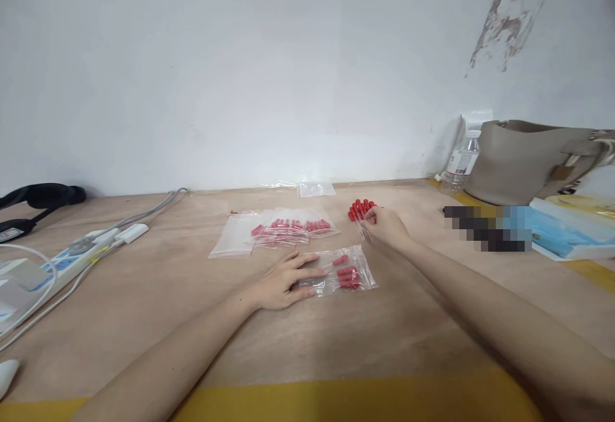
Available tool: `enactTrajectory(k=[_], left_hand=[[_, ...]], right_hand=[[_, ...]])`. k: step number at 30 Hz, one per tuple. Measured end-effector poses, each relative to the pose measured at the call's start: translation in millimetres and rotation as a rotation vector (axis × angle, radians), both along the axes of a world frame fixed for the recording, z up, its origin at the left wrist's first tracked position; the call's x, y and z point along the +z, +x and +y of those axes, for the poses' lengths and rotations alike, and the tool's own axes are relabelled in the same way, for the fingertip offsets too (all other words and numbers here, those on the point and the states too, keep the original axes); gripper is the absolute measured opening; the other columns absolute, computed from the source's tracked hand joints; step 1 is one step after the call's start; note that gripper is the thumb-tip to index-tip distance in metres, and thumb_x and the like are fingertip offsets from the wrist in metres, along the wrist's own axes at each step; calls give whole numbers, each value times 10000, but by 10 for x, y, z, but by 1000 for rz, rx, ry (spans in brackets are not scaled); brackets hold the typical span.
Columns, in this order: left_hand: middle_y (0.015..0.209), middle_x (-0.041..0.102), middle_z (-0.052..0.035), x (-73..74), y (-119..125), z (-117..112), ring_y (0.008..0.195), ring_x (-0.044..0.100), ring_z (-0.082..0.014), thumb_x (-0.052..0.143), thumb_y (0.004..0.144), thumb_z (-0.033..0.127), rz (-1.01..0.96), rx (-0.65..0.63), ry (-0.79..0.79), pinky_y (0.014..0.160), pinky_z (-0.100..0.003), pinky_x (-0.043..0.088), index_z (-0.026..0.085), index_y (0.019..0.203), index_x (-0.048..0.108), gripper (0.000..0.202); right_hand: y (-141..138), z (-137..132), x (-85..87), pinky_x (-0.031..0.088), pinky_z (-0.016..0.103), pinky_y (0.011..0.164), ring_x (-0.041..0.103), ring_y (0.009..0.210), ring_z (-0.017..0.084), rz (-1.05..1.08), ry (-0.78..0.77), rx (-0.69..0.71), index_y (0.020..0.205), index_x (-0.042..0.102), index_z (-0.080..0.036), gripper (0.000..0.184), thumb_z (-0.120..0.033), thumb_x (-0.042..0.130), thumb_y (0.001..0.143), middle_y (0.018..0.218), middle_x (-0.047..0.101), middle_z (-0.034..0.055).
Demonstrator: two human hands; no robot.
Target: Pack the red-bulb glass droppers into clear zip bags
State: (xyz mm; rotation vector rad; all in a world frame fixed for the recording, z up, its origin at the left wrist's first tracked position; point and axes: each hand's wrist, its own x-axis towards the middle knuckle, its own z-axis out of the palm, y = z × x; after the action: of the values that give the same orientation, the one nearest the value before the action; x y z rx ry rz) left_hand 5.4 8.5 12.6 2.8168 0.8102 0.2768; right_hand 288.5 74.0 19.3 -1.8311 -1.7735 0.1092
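Observation:
My left hand (283,279) lies with its fingers spread on a clear plastic bag (321,286), pressing it on the table. Several small red-headed pieces (348,276) with thin pale stems show inside that bag. Beyond it, my right hand (385,226) has its fingers closed in a pinch at a bunch of loose red-headed pieces (359,209). Whatever sits between those fingertips is hidden. To the left, an overlapping stack of filled zip bags (293,225) holds more red pieces. A flat zip bag (233,236) lies at the stack's left edge.
Against the wall lies another small clear bag (316,189). A power strip (72,262) with cables and a black strap-like object (43,196) are on the left. At right stand a plastic bottle (464,161), a grey-beige bag (514,159) and a blue-and-white packet (567,233).

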Motion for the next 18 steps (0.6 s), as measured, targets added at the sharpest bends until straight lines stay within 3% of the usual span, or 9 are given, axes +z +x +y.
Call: enactTrajectory(k=[4,8,13,18], left_hand=[[1356,356,-51,10,2,-19,1249,316,-196,423,870,411,-35,0,-16,1065,-406,155,248,1177,456,350],[1338,380,-54,22,7,-33,1236,336,-196,438,864,399,-52,-1,-30,1061,-409,164,244,1160,448,335],[1337,380,-46,21,7,-27,1244,324,-194,425,872,397,-52,-12,-23,1061,-405,164,261,1206,422,360],[1341,377,-41,2,2,-17,1244,325,-198,426,872,399,-61,-17,-20,1063,-410,156,269,1226,416,377]], right_hand=[[-147,247,60,404,280,625,597,792,221,-110,-96,-162,820,612,-152,229,-314,514,691,844,641,116],[-205,396,10,413,294,638,598,820,239,-44,-149,-228,807,613,-156,218,-291,545,649,866,637,127],[-216,435,-34,414,289,625,596,761,207,76,-147,-220,726,599,-185,196,-359,544,654,838,641,83],[-217,294,88,395,269,647,589,779,201,140,-61,-132,661,564,-165,253,-353,428,762,754,639,107]])
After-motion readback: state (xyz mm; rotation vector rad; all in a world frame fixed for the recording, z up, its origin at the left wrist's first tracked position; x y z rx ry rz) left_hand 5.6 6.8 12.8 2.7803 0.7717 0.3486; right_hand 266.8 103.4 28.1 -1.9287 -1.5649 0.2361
